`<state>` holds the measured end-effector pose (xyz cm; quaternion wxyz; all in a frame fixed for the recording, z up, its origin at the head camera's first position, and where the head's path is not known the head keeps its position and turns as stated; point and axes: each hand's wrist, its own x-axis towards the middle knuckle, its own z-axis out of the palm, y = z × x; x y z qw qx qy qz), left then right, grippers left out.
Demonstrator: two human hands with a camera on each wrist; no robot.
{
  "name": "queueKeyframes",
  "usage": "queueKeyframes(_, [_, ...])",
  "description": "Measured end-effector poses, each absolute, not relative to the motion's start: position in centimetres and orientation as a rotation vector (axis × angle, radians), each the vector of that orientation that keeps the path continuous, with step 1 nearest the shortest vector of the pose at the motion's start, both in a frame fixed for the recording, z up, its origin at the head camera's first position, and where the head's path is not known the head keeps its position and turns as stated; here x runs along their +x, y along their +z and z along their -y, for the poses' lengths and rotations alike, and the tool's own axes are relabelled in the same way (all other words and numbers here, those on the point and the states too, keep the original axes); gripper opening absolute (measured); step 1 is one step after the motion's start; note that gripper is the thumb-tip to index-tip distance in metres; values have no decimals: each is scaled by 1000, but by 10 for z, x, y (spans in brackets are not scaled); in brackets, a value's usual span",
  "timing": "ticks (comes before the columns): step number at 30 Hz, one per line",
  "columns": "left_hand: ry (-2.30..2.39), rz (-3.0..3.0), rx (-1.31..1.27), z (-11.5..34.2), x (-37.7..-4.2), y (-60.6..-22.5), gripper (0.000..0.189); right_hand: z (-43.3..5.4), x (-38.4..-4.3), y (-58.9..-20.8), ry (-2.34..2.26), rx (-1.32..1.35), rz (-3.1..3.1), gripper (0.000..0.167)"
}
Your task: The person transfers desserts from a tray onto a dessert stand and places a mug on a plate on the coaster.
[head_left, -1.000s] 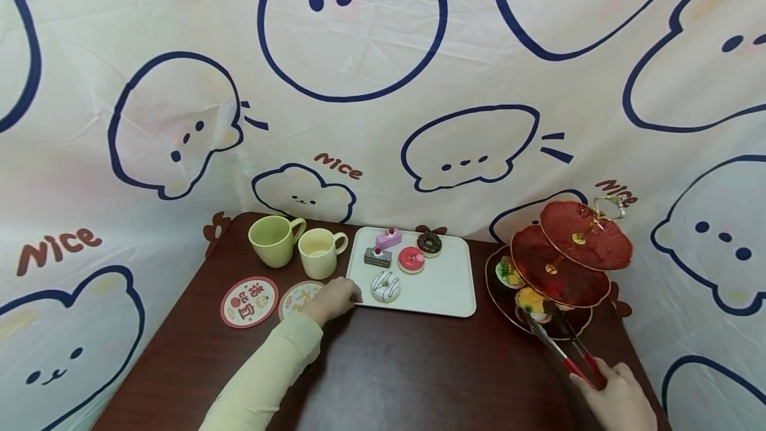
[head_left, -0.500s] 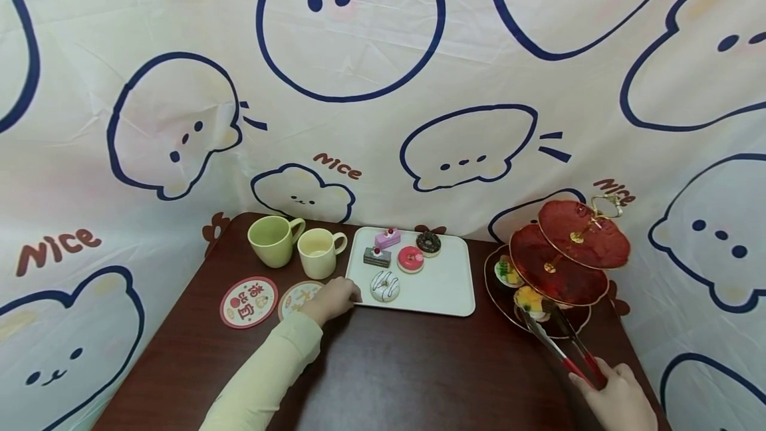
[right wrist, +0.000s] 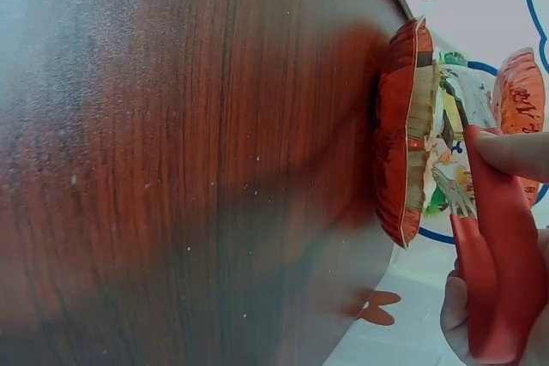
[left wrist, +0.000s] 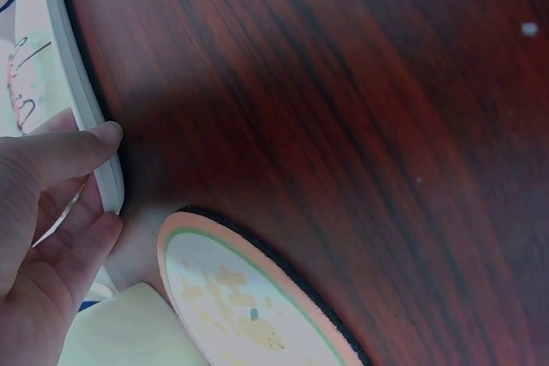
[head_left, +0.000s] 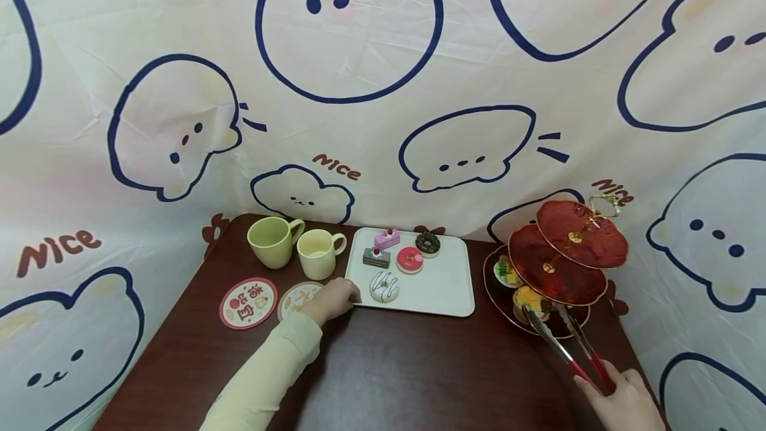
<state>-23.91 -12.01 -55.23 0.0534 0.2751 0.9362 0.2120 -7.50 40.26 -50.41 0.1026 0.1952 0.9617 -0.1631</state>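
My left hand (head_left: 332, 299) is at the front left corner of a white tray (head_left: 445, 285); in the left wrist view its thumb and fingers (left wrist: 64, 156) pinch the tray's rim. On the tray lie a white striped donut (head_left: 384, 287), a pink donut (head_left: 409, 260), a chocolate donut (head_left: 427, 244) and two small cake slices. My right hand (head_left: 625, 399) grips red-handled tongs (head_left: 589, 368). Their metal tips straddle a yellow-topped pastry (head_left: 528, 299) on the bottom tier of a red three-tiered stand (head_left: 577, 291). A second tart (head_left: 507, 273) with green and yellow topping sits behind it.
Two pale green mugs (head_left: 272, 243) stand at the back left. In front of them lie a red-rimmed round coaster (head_left: 248, 302) and another coaster (head_left: 296, 296), partly hidden by my left hand. A printed cloth (head_left: 335, 125) hangs behind the dark table (head_left: 443, 371).
My right hand has shifted slightly right and the tong tips have spread a little wider at the yellow-topped pastry. My left hand stays on the tray's rim.
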Motion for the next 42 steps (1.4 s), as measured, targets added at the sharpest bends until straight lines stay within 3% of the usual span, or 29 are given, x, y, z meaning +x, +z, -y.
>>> queueKeyframes(18, [667,-2810,821,122,-240,-552,14,-382,-65,-497,-492,625,-2849,110])
queueKeyframes(24, [662,-2816,824,121,-241,-551,13,-368,-71,-492,-467,437,-2899,106])
queueKeyframes(33, [671,-2836,852,123,-242,-552,13,-328,-92,-492,-508,1,-3228,72])
queueKeyframes(42, [701,-2783,773,121,-242,-553,16,-293,-120,-509,-552,-308,-3345,64])
